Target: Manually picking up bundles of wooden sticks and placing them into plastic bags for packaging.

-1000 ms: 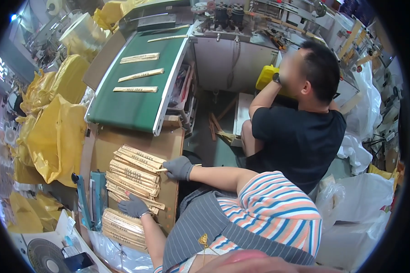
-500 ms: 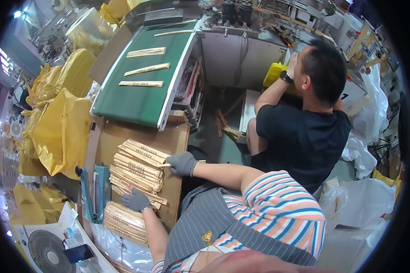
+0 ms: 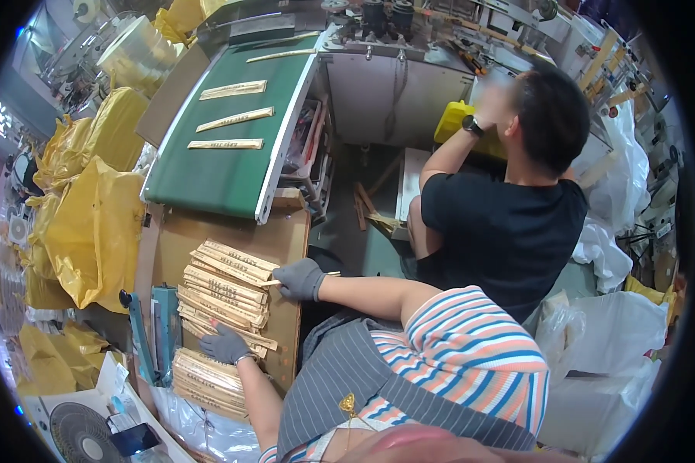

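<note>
A fanned stack of paper-wrapped chopstick packets [image 3: 225, 297] lies on a brown cardboard-covered table [image 3: 286, 239] at the left centre of the frame. The right hand [image 3: 301, 279], in a grey glove, rests at the stack's right edge with its fingers curled closed around the end of a packet. The left hand [image 3: 225, 344], also gloved in grey, presses down on the stack's lower end, fingers bent over the packets. Just below it sits a second bundle of packets [image 3: 207, 383]. A blue heat sealer [image 3: 159, 332] stands along the table's left side. Above the table, a green conveyor belt [image 3: 224, 166] carries three separate packets. Yellow bags [image 3: 93, 224] pile up at the far left. On the right, another person in a black shirt [image 3: 502, 231] sits facing away.
</note>
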Demonstrator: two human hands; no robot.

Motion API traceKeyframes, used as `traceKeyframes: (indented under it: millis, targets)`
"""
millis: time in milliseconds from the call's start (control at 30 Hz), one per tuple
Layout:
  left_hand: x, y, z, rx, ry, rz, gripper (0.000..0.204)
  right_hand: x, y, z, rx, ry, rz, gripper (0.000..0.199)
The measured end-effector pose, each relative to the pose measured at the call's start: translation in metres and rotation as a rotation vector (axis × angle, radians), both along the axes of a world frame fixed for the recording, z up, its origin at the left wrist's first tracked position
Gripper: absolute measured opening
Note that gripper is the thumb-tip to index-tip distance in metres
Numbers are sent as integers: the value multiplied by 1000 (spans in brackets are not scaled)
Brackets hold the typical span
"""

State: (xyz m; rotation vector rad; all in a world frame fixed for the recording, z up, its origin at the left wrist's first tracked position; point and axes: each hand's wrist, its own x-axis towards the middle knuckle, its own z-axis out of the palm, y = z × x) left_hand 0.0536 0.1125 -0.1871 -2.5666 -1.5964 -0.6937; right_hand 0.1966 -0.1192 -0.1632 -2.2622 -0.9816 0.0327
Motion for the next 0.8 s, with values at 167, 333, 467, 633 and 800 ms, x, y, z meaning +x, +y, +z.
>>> traceKeyframes:
  millis: [167,333,467,633,800]
  targets:
    - [-1,1,-4,89,-32,-31,69,-1,1,-1,25,-6,-12,15]
    - [0,4,-7,59,-21,-24,70,0,0,-2,2,-10,2,15]
    - [1,-3,1,17,-18,-18,72,0,-1,3,-12,14,6,18]
    - [-1,-2,0,25,-18,-30,73,0,0,3,-29,19,8,18]
    - [-1,0,-1,23,-36,-35,73,1,0,1,-23,15,12,18]
